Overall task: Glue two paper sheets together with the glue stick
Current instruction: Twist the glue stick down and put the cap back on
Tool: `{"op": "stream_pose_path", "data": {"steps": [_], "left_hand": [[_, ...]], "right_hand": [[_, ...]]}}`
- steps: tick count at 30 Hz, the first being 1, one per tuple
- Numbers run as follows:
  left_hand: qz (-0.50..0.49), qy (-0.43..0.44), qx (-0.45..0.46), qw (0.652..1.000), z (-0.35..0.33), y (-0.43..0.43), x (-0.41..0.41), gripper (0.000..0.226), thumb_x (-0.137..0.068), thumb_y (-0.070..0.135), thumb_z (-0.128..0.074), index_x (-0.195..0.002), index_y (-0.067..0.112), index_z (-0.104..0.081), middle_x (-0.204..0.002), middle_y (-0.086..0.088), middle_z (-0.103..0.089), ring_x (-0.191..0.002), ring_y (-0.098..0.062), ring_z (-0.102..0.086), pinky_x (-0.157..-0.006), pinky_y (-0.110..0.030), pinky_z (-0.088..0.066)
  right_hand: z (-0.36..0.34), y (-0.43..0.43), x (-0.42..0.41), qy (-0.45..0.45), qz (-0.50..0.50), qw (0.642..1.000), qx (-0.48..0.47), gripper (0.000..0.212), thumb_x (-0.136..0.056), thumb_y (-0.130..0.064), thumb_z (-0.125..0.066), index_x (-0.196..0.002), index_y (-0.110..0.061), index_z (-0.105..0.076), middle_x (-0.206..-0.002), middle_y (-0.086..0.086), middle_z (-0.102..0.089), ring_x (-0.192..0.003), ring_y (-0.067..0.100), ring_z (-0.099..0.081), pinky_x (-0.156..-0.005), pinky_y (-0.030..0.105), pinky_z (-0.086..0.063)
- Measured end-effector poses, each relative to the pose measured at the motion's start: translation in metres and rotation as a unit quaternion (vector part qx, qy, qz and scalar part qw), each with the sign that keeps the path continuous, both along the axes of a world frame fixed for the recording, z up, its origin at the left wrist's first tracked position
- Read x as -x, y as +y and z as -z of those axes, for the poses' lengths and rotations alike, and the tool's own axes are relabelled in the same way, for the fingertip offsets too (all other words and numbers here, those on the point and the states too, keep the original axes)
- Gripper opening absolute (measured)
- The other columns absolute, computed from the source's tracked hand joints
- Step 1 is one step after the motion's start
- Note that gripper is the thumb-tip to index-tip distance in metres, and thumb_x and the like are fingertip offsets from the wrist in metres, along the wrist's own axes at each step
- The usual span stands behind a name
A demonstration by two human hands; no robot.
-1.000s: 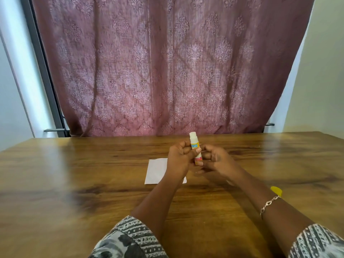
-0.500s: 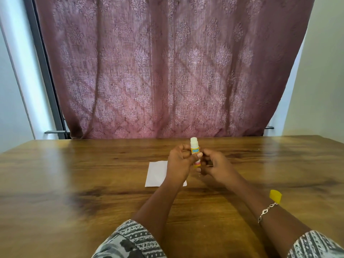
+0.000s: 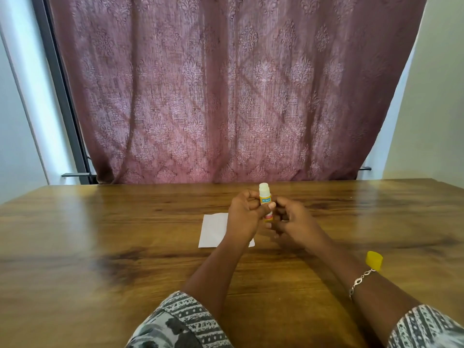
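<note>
Your left hand grips the uncapped glue stick upright above the worktop, and your right hand pinches its base. White paper lies flat beneath your left hand, with the yellow cap beside your right forearm.

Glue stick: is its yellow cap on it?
No, the yellow cap lies on the table, well apart from the uncapped glue stick.

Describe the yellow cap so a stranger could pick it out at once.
Start at the wooden table and find the bracelet on the person's right wrist. Right beside it, on the wood, sits the cap. It is the only bright yellow thing lying loose; the paper is white.
</note>
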State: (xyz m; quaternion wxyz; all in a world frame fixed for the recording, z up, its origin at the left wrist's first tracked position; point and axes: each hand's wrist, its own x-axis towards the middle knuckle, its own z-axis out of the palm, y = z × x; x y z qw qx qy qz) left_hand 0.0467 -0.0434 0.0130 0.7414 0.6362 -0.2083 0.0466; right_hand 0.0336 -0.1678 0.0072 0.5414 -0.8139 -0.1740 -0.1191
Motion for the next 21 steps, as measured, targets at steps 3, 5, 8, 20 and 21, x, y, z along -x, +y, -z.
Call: {"op": "stream_pose_path", "data": {"steps": [3,5,8,20,21], "left_hand": [[-0.006,-0.001,-0.001,1.000,-0.0003,0.0006,0.0004,0.022,-0.077,-0.001,-0.067,-0.079,0.017,-0.054,-0.065,0.003,-0.069,-0.055,-0.008,-0.064,-0.057,-0.028,-0.052],[-0.004,0.003,0.004,1.000,0.0000,-0.0011,0.0013,0.023,-0.077,-0.001,-0.067,-0.079,0.017,-0.054,-0.061,0.006,-0.070,-0.057,-0.008,-0.065,-0.059,-0.028,-0.055],[-0.001,0.012,0.005,1.000,0.0007,-0.0027,0.0016,0.021,-0.076,0.001,-0.068,-0.081,0.017,-0.055,-0.059,0.009,-0.070,-0.062,-0.011,-0.067,-0.069,-0.038,-0.056],[0.002,0.016,-0.006,1.000,-0.0003,-0.0021,0.0046,0.024,-0.077,-0.001,-0.067,-0.080,0.018,-0.052,-0.054,0.011,-0.069,-0.054,-0.003,-0.065,-0.057,-0.027,-0.053],[0.004,0.016,-0.004,1.000,-0.0003,-0.0026,0.0049,0.024,-0.077,-0.001,-0.067,-0.080,0.017,-0.052,-0.055,0.010,-0.069,-0.054,-0.003,-0.064,-0.058,-0.027,-0.053]], "right_hand": [[-0.0025,-0.0004,0.0008,0.029,-0.026,0.999,-0.030,0.039,-0.076,0.015,-0.059,-0.091,-0.021,-0.056,-0.070,0.002,-0.059,-0.057,0.003,-0.056,-0.048,0.025,-0.052],[-0.0045,0.0009,0.0005,0.004,0.000,1.000,-0.008,0.038,-0.071,0.013,-0.066,-0.085,-0.021,-0.055,-0.065,-0.001,-0.056,-0.052,0.003,-0.054,-0.047,0.024,-0.051],[-0.0049,0.0036,0.0019,-0.037,0.048,0.997,0.052,0.039,-0.066,0.001,-0.076,-0.079,-0.027,-0.052,-0.063,-0.005,-0.054,-0.047,0.002,-0.050,-0.047,0.022,-0.047],[-0.0041,0.0009,-0.0012,-0.010,0.052,0.996,0.069,0.034,-0.068,0.005,-0.072,-0.092,-0.011,-0.055,-0.065,0.000,-0.055,-0.051,0.007,-0.052,-0.049,0.031,-0.050],[-0.0037,0.0013,-0.0007,-0.016,0.060,0.995,0.079,0.036,-0.066,0.001,-0.075,-0.094,-0.010,-0.055,-0.065,-0.001,-0.055,-0.053,0.009,-0.051,-0.052,0.034,-0.049]]}}
